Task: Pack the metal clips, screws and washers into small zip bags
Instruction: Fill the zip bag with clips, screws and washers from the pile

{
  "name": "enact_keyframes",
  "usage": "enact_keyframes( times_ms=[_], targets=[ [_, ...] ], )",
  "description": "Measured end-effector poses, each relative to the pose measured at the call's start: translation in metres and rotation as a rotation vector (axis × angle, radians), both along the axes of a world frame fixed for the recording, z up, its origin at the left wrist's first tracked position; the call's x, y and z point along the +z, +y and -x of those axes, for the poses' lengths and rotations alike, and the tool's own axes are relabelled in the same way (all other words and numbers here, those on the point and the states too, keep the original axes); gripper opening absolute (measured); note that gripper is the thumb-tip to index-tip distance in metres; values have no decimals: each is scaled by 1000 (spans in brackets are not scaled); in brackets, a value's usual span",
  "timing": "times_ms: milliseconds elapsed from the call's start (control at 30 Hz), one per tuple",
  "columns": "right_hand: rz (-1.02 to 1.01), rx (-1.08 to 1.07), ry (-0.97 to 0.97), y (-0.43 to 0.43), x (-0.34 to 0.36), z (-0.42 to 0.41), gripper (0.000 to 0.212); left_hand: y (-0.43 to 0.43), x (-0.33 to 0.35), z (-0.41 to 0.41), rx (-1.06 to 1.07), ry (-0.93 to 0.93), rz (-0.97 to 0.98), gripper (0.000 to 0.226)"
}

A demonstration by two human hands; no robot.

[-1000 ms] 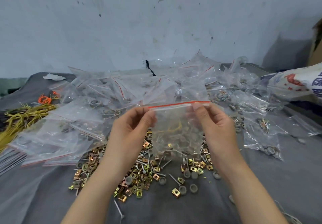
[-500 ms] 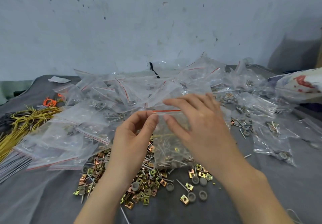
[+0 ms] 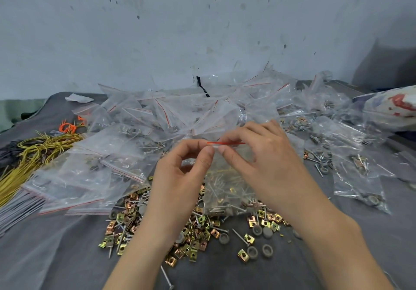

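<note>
Clear plastic zip bag with red seal line, part-filled with screws: top edge pinched by left hand and right hand, above loose brass-coloured metal clips on grey worktop.

Bare counter at near left; piled bags block the back, loose clips the centre.

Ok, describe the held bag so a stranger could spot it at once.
Find the heap of clear bags on the grey cloth. Just before it, left hand and right hand pinch one bag by its red strip. Only it is held upright, over the loose clips.
</note>
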State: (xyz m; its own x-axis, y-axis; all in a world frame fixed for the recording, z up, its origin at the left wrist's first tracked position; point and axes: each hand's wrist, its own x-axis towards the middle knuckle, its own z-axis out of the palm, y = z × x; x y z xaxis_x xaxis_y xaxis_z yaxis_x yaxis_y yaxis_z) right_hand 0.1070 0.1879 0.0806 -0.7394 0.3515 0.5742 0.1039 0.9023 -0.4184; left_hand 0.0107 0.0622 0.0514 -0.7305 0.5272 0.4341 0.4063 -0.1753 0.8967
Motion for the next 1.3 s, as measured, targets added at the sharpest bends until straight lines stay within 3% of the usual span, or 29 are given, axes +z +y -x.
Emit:
enact_keyframes(
  times_ms=[100, 400, 900, 1300],
  targets=[
    [6, 12, 31, 0, 0, -2, 17, 1, 0, -2, -19, 9, 11, 8],
    [58, 47, -46, 10, 1, -12, 32, 1, -3, -5, -26, 30, 20, 8],
    [50, 95, -60, 12, 2, -15, 22, 1, -4, 1, -114, 97, 11, 7],
    [58, 123, -52, 13, 2, -18, 28, 3, -7, 1, -156, 89, 20, 7]
  ],
)
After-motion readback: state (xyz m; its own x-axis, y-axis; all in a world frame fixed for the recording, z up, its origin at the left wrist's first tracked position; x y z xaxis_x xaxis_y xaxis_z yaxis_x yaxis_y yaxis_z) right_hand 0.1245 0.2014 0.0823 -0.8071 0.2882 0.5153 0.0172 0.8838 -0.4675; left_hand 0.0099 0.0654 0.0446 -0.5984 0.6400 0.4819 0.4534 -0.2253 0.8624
